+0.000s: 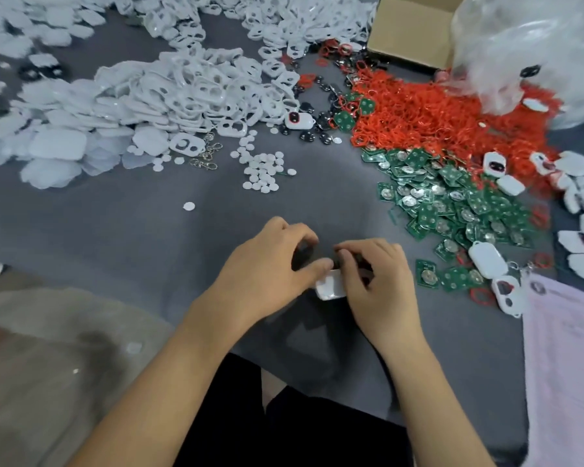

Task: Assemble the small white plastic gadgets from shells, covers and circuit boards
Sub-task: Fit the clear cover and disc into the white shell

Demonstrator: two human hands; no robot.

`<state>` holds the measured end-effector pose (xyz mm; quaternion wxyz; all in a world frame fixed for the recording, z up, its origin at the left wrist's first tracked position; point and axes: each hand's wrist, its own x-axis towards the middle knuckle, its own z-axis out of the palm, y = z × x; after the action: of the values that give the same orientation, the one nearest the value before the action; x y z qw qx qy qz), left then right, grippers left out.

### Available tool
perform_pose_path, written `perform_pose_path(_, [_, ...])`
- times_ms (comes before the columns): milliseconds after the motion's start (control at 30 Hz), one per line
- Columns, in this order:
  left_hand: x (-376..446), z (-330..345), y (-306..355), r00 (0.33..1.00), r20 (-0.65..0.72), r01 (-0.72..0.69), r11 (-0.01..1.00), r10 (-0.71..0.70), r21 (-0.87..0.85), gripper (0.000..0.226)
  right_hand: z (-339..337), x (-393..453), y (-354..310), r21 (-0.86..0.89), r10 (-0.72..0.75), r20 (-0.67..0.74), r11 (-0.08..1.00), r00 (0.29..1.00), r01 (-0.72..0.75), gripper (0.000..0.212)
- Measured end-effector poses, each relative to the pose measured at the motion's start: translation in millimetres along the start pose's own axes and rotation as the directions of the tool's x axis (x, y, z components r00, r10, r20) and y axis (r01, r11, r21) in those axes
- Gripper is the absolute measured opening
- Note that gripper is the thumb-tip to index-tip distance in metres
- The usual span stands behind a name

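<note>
Over the grey cloth near the front, my left hand (270,264) and my right hand (375,274) meet on one small white gadget shell (331,288). Both hands curl their fingers round it; my left thumb presses its top edge. A dark part sits between my fingertips, mostly hidden. White shells and covers (182,92) lie heaped at the back left. Green circuit boards (452,203) spread out to the right. Red rings (429,112) are piled behind the boards.
Small white discs (263,170) and metal clasps (206,160) lie mid-table. Finished white gadgets (488,257) sit at the right beside pink paper (567,348). A cardboard box (412,32) and a clear plastic bag (533,52) stand at the back right.
</note>
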<state>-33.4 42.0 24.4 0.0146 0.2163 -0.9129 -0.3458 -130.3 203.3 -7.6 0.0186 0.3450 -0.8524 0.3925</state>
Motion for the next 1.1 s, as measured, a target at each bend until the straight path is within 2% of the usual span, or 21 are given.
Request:
perform_pose_path(100, [-5.7,-11.4,-20.5,0.983,-0.179,0.04,0.999,-0.035,0.021,0.023,3.7,6.7,-2.8,0.059,-0.009,0.014,0.998,1.0,0.008,0.015])
perform_pose_path(167, [-10.3,-20.7,-38.8,0.949,-0.305,0.091,0.996,-0.084,0.01,0.013,8.8,12.7,-6.9,0.102,-0.02,0.037,0.995,0.999,0.016,0.019])
perform_pose_path(267, [-14.1,-34.6,-68.4,0.874,-0.454,0.19,0.982,-0.176,-0.014,0.006,20.8,24.1,-16.7,0.144,-0.047,0.098,0.989,0.994,0.033,0.022])
perform_pose_path(400, [-13.6,-45.4,-100.6,0.751,-0.612,0.255,0.964,-0.248,-0.078,0.017,36.0,39.1,-29.8,0.271,-0.026,0.201,0.962,0.979,-0.03,0.015])
perform_pose_path(467, [-8.4,-50.3,-107.5,0.762,-0.593,0.259,0.962,-0.259,-0.087,0.028,39.3,44.6,-33.5,0.314,-0.007,0.222,0.947,0.975,-0.065,0.013])
perform_pose_path(533, [-1.5,-56.7,-111.0,0.802,-0.546,0.259,0.965,-0.242,-0.046,0.03,40.7,45.7,-36.3,0.313,-0.045,0.249,0.949,0.967,-0.037,0.011])
perform_pose_path(600, [3.8,-61.0,-109.4,0.825,-0.523,0.244,0.97,-0.213,-0.009,0.021,39.7,41.6,-37.3,0.238,-0.155,0.276,0.967,0.948,0.089,0.005])
perform_pose_path(667, [6.7,-60.3,-106.0,0.83,-0.525,0.246,0.968,-0.188,0.043,0.011,39.0,34.9,-35.3,0.15,-0.255,0.277,0.964,0.926,0.22,0.009])
perform_pose_path(767, [13.0,-50.7,-90.5,0.858,-0.495,0.206,0.975,-0.14,0.081,0.005,35.5,29.3,-29.8,0.125,-0.293,0.274,0.955,0.916,0.268,0.01])
perform_pose_path(833, [21.8,-42.5,-73.3,0.896,-0.431,0.131,0.991,-0.11,0.018,0.004,32.4,28.1,-27.4,0.183,-0.301,0.267,0.949,0.916,0.258,0.011])
perform_pose_path(900, [33.0,-35.7,-53.8,0.925,-0.369,0.042,0.989,-0.092,-0.142,0.004,29.9,31.8,-26.4,0.274,-0.234,0.186,0.945,0.954,0.178,0.011])
perform_pose_path(967, [44.2,-30.5,-36.7,0.945,-0.326,-0.061,0.959,-0.034,-0.277,0.003,29.3,39.9,-23.2,0.337,-0.093,0.044,0.939,0.995,0.073,0.009])
perform_pose_path(1033, [56.3,-25.4,-20.1,0.955,-0.288,-0.176,0.923,0.075,-0.343,0.004,28.0,52.8,-15.4,0.35,0.022,-0.078,0.937,0.997,0.007,0.008])
perform_pose_path(1100, [66.3,-22.6,-11.8,0.954,-0.26,-0.242,0.895,0.149,-0.375,0.009,30.1,66.6,-11.4,0.39,0.072,-0.105,0.921,0.992,-0.026,0.011])
